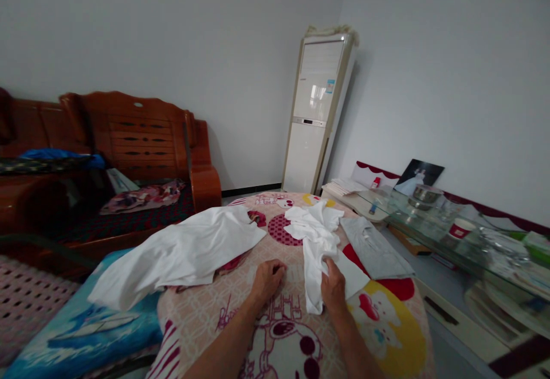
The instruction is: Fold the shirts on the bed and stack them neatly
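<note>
Loosely curled hands (333,285), right on white garment (315,250).

the middle garment (315,253) is plain white, the flat garment (376,250) grey; the pinkish-beige table cover (200,307) carries pale lattice, maroon drawings and a yellow disc.

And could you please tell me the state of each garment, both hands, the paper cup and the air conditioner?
Middle white garment: crumpled
Left white garment: spread out, wrinkled
Gray garment: folded, lying flat
Left hand: loosely curled, nothing visible in it
Right hand: closed on the middle white garment
Paper cup: upright, contents not visible
Air conditioner: running or off, cannot tell
</note>
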The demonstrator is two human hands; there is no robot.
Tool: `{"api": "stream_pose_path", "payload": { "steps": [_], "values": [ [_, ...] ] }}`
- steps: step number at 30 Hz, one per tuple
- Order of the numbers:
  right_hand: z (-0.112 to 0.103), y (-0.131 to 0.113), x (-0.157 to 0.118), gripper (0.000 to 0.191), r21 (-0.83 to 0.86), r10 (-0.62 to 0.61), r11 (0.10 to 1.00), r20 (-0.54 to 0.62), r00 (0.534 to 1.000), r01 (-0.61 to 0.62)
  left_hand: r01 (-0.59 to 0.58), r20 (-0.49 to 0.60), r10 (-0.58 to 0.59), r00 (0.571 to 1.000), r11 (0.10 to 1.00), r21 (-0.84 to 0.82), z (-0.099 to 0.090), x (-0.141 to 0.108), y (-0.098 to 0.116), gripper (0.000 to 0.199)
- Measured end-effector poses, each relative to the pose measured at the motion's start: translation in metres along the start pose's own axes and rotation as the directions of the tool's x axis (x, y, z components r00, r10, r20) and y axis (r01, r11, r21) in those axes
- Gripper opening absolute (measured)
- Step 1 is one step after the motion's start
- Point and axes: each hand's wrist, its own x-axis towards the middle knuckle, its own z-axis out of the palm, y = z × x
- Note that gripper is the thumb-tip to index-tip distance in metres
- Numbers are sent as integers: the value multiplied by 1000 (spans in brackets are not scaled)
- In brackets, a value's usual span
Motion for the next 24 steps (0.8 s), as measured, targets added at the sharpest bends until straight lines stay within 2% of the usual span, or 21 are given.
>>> {"api": "stream_pose_path", "payload": {
  "steps": [3, 5, 7, 9, 11, 12, 13, 15, 16, 18, 19, 21, 24],
  "values": [
    [-4, -6, 2, 39, -53, 107, 992, -73, 992, -111, 6, 1, -6, 1000, 1000, 2, 0, 1, -1, 24],
    [-4, -12, 3, 41, -146, 157, 976, -42, 987, -162, 4, 0, -4, 1000, 1000, 0, 0, 1, -1, 24],
    [-3, -20, 3, 38, -199, 122, 974, 53, 991, -109, -1, -2, 1, 1000, 1000, 6, 0, 1, -1, 24],
    [-1, -30, 1, 25, -168, 23, 986, 161, 987, 4, -4, -1, 4, 1000, 1000, 14, 0, 1, -1, 24],
    [0, -35, 2, 20, -106, -55, 991, 205, 977, 78, -5, 3, 5, 1000, 1000, 15, 0, 2, -1, 24],
    [-1, -34, 4, 21, -81, -74, 993, 191, 979, 91, -5, 4, 5, 1000, 1000, 13, 1, 2, -2, 24],
    [-3, -31, 7, 21, -69, -69, 994, 143, 987, 80, -7, 4, 7, 1000, 1000, 11, 1, 2, -3, 24],
    [-11, -16, 14, 22, -72, 6, 997, -26, 1000, -8, -14, 3, 14, 1000, 1000, 10, 1, 2, -3, 24],
    [-15, -6, 18, 24, -80, 72, 993, -134, 988, -83, -17, 3, 17, 1000, 1000, 10, 1, 1, -3, 25],
    [-23, 18, 25, 31, -110, 189, 968, -265, 945, -224, -21, 8, 21, 1000, 1000, 12, 0, 1, -2, 25],
    [-26, 29, 27, 34, -140, 230, 951, -269, 935, -274, -20, 10, 19, 1000, 1000, 14, 0, 1, -2, 25],
    [-27, 44, 28, 40, -195, 270, 931, -198, 942, -308, -12, 13, 12, 1000, 1000, 22, 0, 1, 0, 25],
    [-24, 47, 26, 54, -243, 257, 936, -21, 966, -254, -5, 7, 4, 1000, 999, 37, 0, 1, 0, 25]
  ]
}}
